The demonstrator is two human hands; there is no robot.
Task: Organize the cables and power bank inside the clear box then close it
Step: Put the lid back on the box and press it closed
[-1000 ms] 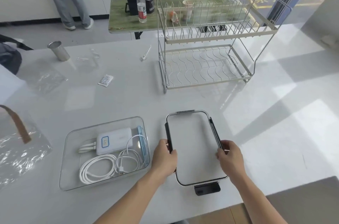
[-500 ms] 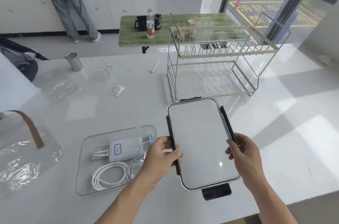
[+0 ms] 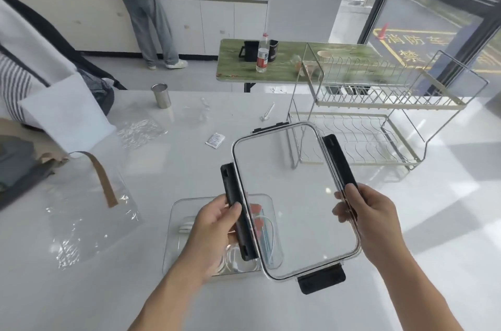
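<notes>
Hands: At lower centre of the frame, the left hand point(image 3: 217, 225) grips the black latch on the left long edge of the clear rectangular plastic lid with black clip latches point(image 3: 295, 200); the right hand point(image 3: 363, 211) pinches the opposite edge at its black latch, fingers curled round it.
Lid: Held in the air and tilted toward the camera, its left part overlapping the box below in this view; not seated.
Box: The clear rectangular plastic box point(image 3: 173, 222) sits on the white glossy table point(image 3: 406, 263) at lower centre, partly hidden behind the left hand and the lid.
Contents: White coiled cables point(image 3: 230, 263) lie in the box's near end. The power bank itself cannot be made out here, as the left hand covers that part.
Progress: Packing looks done. What seems left is to bring the lid over the box, line it up, set it down and snap the latches.
Middle ground: A crinkled clear plastic bag with a brown strip point(image 3: 89, 208) lies at left, and a small white sachet point(image 3: 215, 140) at centre.
Far: A two-tier wire dish rack point(image 3: 379, 119) stands at upper right, a steel cup point(image 3: 161, 95) upper left of centre. A person stands at the counter beyond.
</notes>
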